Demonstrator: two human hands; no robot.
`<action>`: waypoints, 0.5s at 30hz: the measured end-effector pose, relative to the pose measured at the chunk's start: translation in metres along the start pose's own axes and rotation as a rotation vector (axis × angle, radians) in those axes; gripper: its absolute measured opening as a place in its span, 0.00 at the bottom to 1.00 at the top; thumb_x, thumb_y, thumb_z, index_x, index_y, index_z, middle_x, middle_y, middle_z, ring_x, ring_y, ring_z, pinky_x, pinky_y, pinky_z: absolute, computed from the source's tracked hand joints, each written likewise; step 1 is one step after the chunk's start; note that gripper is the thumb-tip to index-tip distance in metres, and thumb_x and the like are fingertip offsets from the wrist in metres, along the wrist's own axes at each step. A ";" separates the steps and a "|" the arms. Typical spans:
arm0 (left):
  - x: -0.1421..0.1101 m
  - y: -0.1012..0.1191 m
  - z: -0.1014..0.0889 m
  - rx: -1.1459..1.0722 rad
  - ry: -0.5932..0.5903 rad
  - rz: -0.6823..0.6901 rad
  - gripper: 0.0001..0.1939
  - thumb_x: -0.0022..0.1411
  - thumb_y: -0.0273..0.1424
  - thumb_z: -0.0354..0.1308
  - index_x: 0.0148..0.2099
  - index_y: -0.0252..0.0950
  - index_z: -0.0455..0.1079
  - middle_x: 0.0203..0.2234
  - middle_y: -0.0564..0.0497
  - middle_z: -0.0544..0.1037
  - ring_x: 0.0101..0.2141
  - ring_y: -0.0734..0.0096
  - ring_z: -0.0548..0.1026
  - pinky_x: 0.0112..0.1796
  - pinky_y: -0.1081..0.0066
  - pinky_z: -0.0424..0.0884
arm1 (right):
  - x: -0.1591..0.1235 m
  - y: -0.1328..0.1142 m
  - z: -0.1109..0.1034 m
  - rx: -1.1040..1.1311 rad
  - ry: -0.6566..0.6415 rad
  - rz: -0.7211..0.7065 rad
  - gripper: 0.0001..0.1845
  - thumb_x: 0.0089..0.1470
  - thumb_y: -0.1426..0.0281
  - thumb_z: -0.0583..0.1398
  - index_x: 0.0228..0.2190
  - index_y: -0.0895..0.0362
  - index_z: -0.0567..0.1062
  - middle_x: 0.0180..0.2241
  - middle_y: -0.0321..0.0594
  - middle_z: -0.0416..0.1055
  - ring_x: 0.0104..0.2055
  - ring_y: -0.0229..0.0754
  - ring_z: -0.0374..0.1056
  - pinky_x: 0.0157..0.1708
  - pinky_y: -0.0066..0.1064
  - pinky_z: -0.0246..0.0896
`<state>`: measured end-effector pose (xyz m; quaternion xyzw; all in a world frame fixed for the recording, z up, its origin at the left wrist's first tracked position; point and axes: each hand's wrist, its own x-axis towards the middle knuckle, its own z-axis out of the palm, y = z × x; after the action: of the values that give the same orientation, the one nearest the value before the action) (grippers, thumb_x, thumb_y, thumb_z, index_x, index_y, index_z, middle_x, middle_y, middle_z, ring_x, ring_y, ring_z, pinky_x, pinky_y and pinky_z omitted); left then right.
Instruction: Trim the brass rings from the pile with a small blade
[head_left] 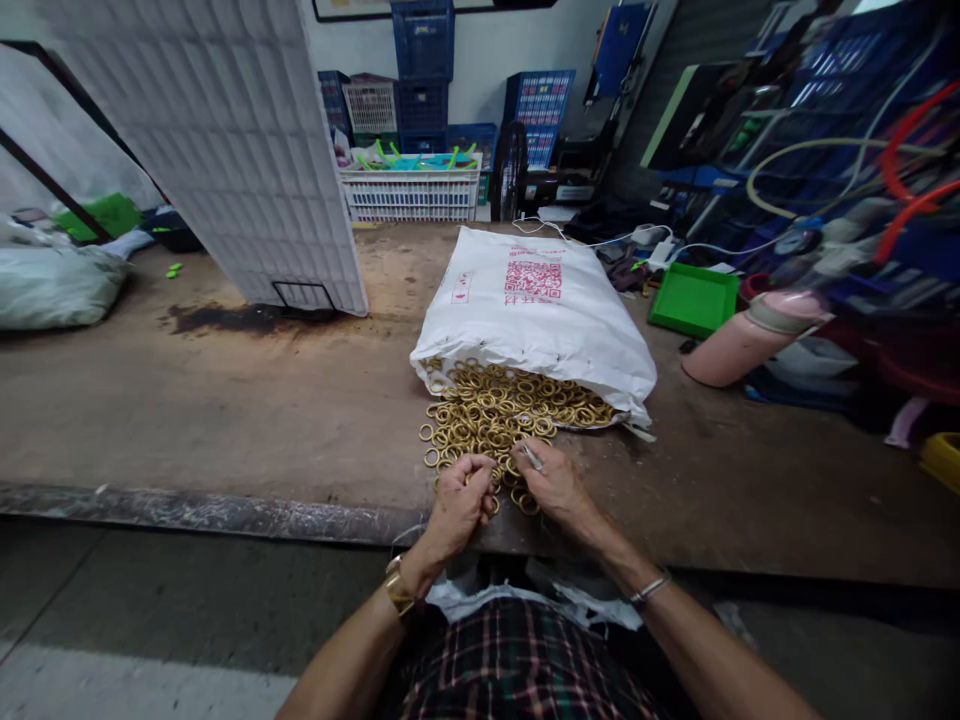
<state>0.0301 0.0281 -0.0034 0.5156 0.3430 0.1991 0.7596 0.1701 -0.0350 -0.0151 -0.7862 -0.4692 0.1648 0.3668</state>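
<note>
My left hand [459, 498] is clenched on brass rings [491, 415] at the table's [225, 420] near edge; my right hand [551, 480] pinches a small metal piece [531, 457] beside the sack [536, 310].

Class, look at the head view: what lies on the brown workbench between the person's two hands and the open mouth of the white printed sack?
A heap of brass-coloured metal rings, spilling from the sack towards both hands.

1. Rings [495, 415]: brass-gold.
2. Sack [536, 320], 12 o'clock of rings: white, red print.
3. Tray [694, 298], 2 o'clock: bright green.
4. Workbench [225, 400]: brown, dark stain.
5. Garment [525, 660], 6 o'clock: red-green plaid.
</note>
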 end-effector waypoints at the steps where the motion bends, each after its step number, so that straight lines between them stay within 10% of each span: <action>1: 0.000 -0.001 0.001 0.053 -0.002 0.029 0.14 0.54 0.39 0.53 0.39 0.34 0.64 0.16 0.59 0.62 0.14 0.82 0.60 0.14 0.81 0.55 | 0.000 -0.002 0.000 0.061 -0.001 0.019 0.14 0.50 0.62 0.50 0.19 0.56 0.63 0.18 0.31 0.57 0.21 0.33 0.52 0.22 0.25 0.46; 10: 0.003 -0.003 0.003 0.392 -0.105 0.423 0.11 0.57 0.32 0.50 0.41 0.36 0.70 0.25 0.51 0.72 0.25 0.74 0.68 0.28 0.75 0.64 | -0.004 -0.015 -0.004 0.611 -0.124 0.353 0.08 0.40 0.65 0.56 0.21 0.58 0.67 0.17 0.28 0.57 0.18 0.30 0.51 0.18 0.23 0.45; 15: 0.002 -0.001 0.004 0.384 -0.094 0.409 0.09 0.58 0.32 0.50 0.37 0.36 0.69 0.26 0.51 0.72 0.26 0.74 0.67 0.28 0.75 0.62 | -0.009 -0.025 -0.005 0.836 -0.288 0.551 0.12 0.39 0.62 0.58 0.25 0.57 0.65 0.13 0.24 0.53 0.12 0.26 0.42 0.11 0.21 0.35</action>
<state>0.0344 0.0266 -0.0039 0.7171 0.2277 0.2557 0.6070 0.1528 -0.0375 0.0054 -0.6362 -0.1847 0.5350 0.5243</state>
